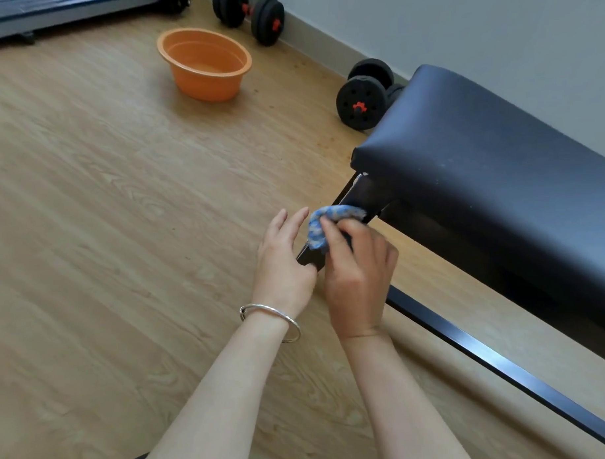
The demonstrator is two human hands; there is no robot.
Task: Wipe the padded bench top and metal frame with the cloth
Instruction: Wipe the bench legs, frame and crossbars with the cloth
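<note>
The bench's dark padded top fills the right side of the view. Beneath it a black metal frame leg slants down to a foot bar, and a long rail runs along the floor. My right hand grips a bunched blue-and-white cloth against the foot bar's end, near the leg's base. My left hand rests beside it with its fingers straight, touching the bar's left end. A silver bangle circles my left wrist.
An orange plastic basin stands on the wooden floor at the back. Black dumbbells lie by the wall; another dumbbell sits just beyond the bench's end. A dark machine base fills the top left.
</note>
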